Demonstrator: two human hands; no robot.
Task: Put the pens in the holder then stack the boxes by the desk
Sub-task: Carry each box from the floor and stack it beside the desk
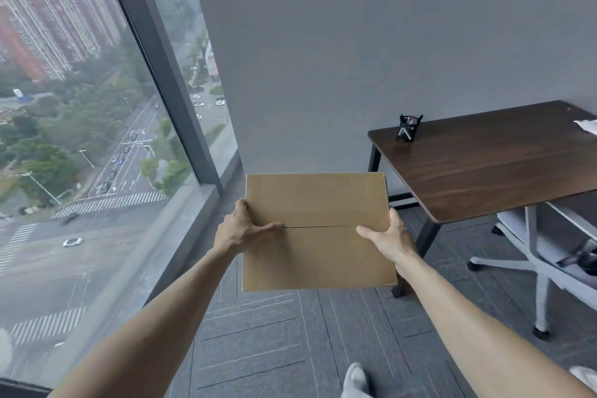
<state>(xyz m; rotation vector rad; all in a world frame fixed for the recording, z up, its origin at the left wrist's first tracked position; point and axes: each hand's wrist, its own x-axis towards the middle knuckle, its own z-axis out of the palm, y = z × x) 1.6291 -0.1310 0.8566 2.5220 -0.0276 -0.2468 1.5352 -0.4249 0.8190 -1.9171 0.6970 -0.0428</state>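
1. Head view, bottom edge: a white-socked foot [355, 380] on the grey carpet-tile floor [274, 339]; a second white shape at lower right corner, partly cut off.
2. Two bare forearms run up from the lower corners to frame centre.
3. Left hand [240, 231] clamps the left edge of a closed brown cardboard box [318, 236]: thumb on the top face by the flap seam, remaining fingers hidden behind the side.
4. Right hand [386, 241] clamps the right edge likewise, thumb on top.
5. Box is held in the air above the floor, centre frame, left of the dark wood desk with black legs [500, 165].
6. Black mesh pen holder [407, 129] stands at the desk's far left corner, pens [406, 133] inside it.
7. White office chair [542, 255] at lower right, partly under the desk.
8. Floor-to-ceiling window [80, 139] fills the left.
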